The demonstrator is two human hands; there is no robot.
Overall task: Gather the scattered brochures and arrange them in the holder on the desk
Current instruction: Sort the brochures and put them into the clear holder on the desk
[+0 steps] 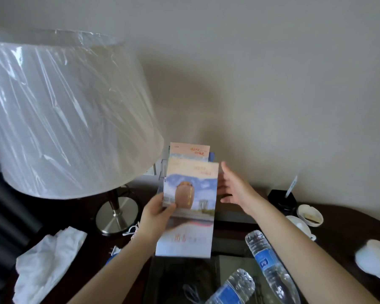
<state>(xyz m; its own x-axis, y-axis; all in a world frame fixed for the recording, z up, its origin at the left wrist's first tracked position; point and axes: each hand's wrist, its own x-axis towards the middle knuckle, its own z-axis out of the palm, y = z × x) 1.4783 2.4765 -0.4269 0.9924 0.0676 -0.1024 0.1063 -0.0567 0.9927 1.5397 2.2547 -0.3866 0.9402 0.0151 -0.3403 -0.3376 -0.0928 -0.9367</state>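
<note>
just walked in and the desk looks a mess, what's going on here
A person is tidying brochures on a desk. The left hand grips a brochure by its left edge, holding it upright in front of the clear holder by the wall, where another brochure already stands. The right hand is open beside the held brochure's right edge, not gripping anything. Water bottles, a crumpled cloth and a lamp surround them.
</note>
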